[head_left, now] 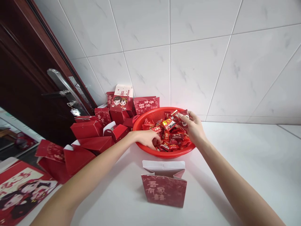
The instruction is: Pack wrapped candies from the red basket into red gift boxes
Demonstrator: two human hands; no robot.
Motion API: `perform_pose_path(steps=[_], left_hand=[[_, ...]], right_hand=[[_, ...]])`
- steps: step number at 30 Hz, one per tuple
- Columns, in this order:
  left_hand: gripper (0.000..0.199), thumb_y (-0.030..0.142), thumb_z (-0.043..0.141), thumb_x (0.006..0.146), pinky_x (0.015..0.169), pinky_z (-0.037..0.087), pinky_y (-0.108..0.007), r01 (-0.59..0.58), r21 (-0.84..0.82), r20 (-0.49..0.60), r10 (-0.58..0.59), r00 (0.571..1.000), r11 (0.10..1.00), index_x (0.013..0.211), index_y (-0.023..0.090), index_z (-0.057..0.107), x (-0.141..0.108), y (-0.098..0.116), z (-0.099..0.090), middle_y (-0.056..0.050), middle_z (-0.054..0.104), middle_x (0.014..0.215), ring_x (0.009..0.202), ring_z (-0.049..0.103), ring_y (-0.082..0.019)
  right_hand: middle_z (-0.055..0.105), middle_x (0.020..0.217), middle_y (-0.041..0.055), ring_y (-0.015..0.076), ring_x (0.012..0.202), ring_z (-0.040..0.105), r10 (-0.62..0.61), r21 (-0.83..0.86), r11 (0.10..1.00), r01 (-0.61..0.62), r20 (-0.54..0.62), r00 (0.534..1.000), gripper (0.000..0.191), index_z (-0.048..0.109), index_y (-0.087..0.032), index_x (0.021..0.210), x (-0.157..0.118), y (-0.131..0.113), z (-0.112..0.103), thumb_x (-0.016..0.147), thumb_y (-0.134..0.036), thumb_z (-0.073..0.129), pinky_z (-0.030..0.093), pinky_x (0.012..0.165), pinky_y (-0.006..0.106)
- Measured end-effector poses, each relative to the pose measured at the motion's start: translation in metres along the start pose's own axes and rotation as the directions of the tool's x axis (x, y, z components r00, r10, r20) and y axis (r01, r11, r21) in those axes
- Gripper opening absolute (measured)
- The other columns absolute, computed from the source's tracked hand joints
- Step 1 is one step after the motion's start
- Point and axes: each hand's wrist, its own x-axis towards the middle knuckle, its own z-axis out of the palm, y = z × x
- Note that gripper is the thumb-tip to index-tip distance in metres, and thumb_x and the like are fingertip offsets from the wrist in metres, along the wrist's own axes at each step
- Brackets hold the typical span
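One candy (pixel 184 116) was gripped by the right hand (pixel 194 128) above a basket (pixel 164 154). The left hand (pixel 146 138) reached inside, its fingers' hold unclear.

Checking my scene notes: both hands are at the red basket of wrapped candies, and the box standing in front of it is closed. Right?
Not quite: the box in front of the basket is open, its mouth showing and its flap unfolded, as the head view shows. The left hand and right hand are indeed at the red basket of wrapped candies.
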Motion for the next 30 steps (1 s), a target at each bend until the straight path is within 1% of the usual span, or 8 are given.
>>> perform_pose_path(steps=[7, 12, 15, 18, 21, 23, 27, 30], left_hand=[[0.043, 0.015, 0.072, 0.069, 0.069, 0.051, -0.026, 0.041, 0.027, 0.06, -0.043, 0.997, 0.999, 0.111, 0.019, 0.075, 0.008, 0.005, 0.002, -0.004, 0.077, 0.087, 0.08, 0.069, -0.022], [0.041, 0.006, 0.067, 0.066, 0.073, 0.051, -0.03, 0.07, 0.147, 0.016, -0.073, 0.997, 0.987, 0.104, 0.019, 0.076, 0.013, 0.015, 0.006, -0.005, 0.075, 0.086, 0.078, 0.067, -0.024], [0.042, 0.006, 0.065, 0.065, 0.071, 0.05, -0.031, 0.066, 0.164, -0.002, -0.067, 0.998, 0.984, 0.103, 0.019, 0.076, 0.013, 0.014, 0.009, -0.006, 0.075, 0.088, 0.079, 0.067, -0.026], [0.029, 0.014, 0.063, 0.074, 0.072, 0.05, -0.031, 0.085, 0.08, -0.119, -0.076, 0.99, 0.993, 0.1, 0.018, 0.076, 0.014, 0.006, 0.008, -0.006, 0.075, 0.087, 0.078, 0.068, -0.025], [0.023, 0.022, 0.054, 0.086, 0.084, 0.05, -0.031, 0.08, -0.075, -0.337, -0.101, 0.936, 0.994, 0.095, 0.017, 0.075, 0.019, -0.004, 0.007, -0.006, 0.077, 0.09, 0.085, 0.07, -0.023], [0.025, 0.023, 0.05, 0.09, 0.093, 0.049, -0.031, 0.055, -0.173, -0.414, -0.123, 0.902, 0.983, 0.093, 0.016, 0.074, 0.023, -0.009, 0.006, -0.007, 0.078, 0.098, 0.094, 0.07, -0.022], [0.026, 0.018, 0.05, 0.088, 0.099, 0.048, -0.028, -0.025, -0.313, -0.406, -0.11, 0.907, 0.949, 0.102, 0.016, 0.072, 0.029, -0.015, 0.008, -0.006, 0.076, 0.116, 0.109, 0.068, -0.02], [0.028, 0.015, 0.053, 0.087, 0.096, 0.049, -0.027, -0.036, -0.324, -0.399, -0.102, 0.911, 0.946, 0.107, 0.015, 0.073, 0.029, -0.013, 0.009, -0.006, 0.076, 0.117, 0.108, 0.068, -0.02]], right_hand=[[0.071, 0.093, 0.0012, 0.0224, 0.091, 0.071, 0.006, -0.016, 1.0, -0.006, 0.003, 1.0, 0.042, 0.063, -0.022, 0.086, -0.003, 0.0, -0.001, 0.062, -0.045, 0.088, 0.062, 0.066, 0.03], [0.071, 0.093, 0.0011, 0.0219, 0.088, 0.07, 0.005, -0.019, 1.0, -0.005, 0.012, 1.0, 0.043, 0.063, -0.022, 0.086, -0.003, 0.0, -0.001, 0.062, -0.046, 0.089, 0.061, 0.064, 0.03], [0.072, 0.094, 0.0016, 0.0216, 0.088, 0.07, 0.005, -0.023, 1.0, -0.005, 0.018, 1.0, 0.042, 0.063, -0.022, 0.086, -0.003, 0.0, -0.001, 0.062, -0.046, 0.088, 0.061, 0.064, 0.029], [0.073, 0.094, 0.002, 0.0214, 0.087, 0.071, 0.002, -0.027, 1.0, -0.001, 0.027, 1.0, 0.04, 0.064, -0.021, 0.087, -0.002, 0.0, -0.001, 0.063, -0.045, 0.087, 0.061, 0.064, 0.029], [0.073, 0.094, 0.0021, 0.022, 0.089, 0.071, 0.008, -0.036, 0.999, -0.008, 0.016, 1.0, 0.039, 0.065, -0.021, 0.086, -0.002, 0.0, -0.001, 0.063, -0.044, 0.087, 0.061, 0.065, 0.029], [0.072, 0.093, 0.002, 0.0226, 0.09, 0.071, 0.012, -0.043, 0.999, -0.012, 0.006, 1.0, 0.039, 0.064, -0.022, 0.085, -0.002, -0.001, -0.001, 0.062, -0.044, 0.088, 0.062, 0.066, 0.03], [0.072, 0.091, 0.0016, 0.0231, 0.09, 0.072, 0.02, -0.046, 0.999, -0.021, -0.006, 1.0, 0.04, 0.064, -0.022, 0.084, -0.003, 0.0, 0.001, 0.061, -0.045, 0.088, 0.062, 0.068, 0.032], [0.073, 0.091, 0.0014, 0.022, 0.088, 0.072, 0.023, -0.045, 0.999, -0.023, -0.009, 1.0, 0.04, 0.065, -0.021, 0.084, -0.004, 0.002, 0.001, 0.06, -0.044, 0.089, 0.062, 0.068, 0.031]])
